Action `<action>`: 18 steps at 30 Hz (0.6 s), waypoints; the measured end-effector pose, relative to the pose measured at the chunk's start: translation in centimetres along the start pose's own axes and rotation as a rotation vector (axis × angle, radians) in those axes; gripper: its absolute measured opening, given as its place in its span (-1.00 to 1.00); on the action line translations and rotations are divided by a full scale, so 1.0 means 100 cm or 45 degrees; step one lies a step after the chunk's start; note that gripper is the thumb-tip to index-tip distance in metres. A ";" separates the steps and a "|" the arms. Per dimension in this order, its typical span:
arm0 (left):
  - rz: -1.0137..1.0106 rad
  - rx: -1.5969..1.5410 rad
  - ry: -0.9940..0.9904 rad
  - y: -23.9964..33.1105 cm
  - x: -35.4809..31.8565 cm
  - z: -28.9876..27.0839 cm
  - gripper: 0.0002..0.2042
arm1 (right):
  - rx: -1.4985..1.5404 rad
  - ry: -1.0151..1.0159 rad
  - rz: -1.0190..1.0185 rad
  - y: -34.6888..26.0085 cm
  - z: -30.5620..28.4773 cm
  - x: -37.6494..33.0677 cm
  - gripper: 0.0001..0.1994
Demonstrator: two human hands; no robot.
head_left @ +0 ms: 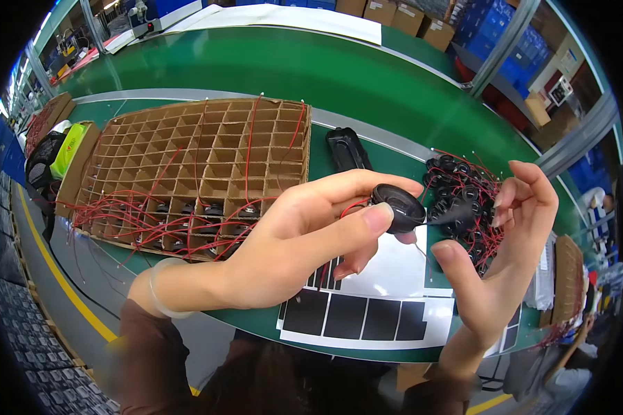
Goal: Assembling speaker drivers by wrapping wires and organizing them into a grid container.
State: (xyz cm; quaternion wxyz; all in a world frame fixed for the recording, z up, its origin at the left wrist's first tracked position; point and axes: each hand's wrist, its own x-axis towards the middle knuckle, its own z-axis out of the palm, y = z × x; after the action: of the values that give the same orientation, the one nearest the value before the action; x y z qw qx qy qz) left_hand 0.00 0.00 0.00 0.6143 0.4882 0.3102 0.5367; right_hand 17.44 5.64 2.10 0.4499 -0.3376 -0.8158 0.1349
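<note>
My left hand (291, 242) holds a small round black speaker (399, 207) between thumb and fingers, raised above the bench. A red wire runs from it behind the fingers. My right hand (495, 270) is raised to the right of the speaker, thumb and fingers apart, with nothing plainly gripped. Between the two hands is a smeared dark shape (455, 216) that I cannot make out. Below the hands lies a white sheet (387, 273), and nearer me another sheet bears black rectangular pieces (346, 318).
A divided cardboard box (208, 138) stands at left, its near cells holding speakers with trailing red wires. Many more wired black speakers (457, 187) are piled behind my right hand. A black object (348, 149) lies beyond my left hand. A green conveyor belt (256, 62) runs across the back.
</note>
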 end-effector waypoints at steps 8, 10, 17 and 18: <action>-0.028 -0.075 -0.058 -0.001 -0.003 -0.001 -0.66 | 0.165 -0.108 -0.298 0.000 0.010 0.001 -0.79; -0.007 -0.022 -0.026 -0.003 -0.002 0.000 -0.64 | 0.208 -0.094 -0.280 0.001 0.013 0.001 -0.81; 0.092 0.056 0.083 0.000 -0.003 0.005 -0.66 | 0.275 -0.067 -0.238 -0.002 0.015 -0.001 -0.83; 0.090 0.053 0.081 0.000 -0.003 0.005 -0.66 | 0.269 -0.071 -0.241 -0.003 0.014 -0.002 -0.84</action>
State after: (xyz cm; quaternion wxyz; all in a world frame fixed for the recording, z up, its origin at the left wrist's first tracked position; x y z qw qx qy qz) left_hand 0.38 -0.42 0.11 0.5748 0.4942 0.3231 0.5666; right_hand 16.25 5.41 1.39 0.4709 -0.2062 -0.8373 0.1863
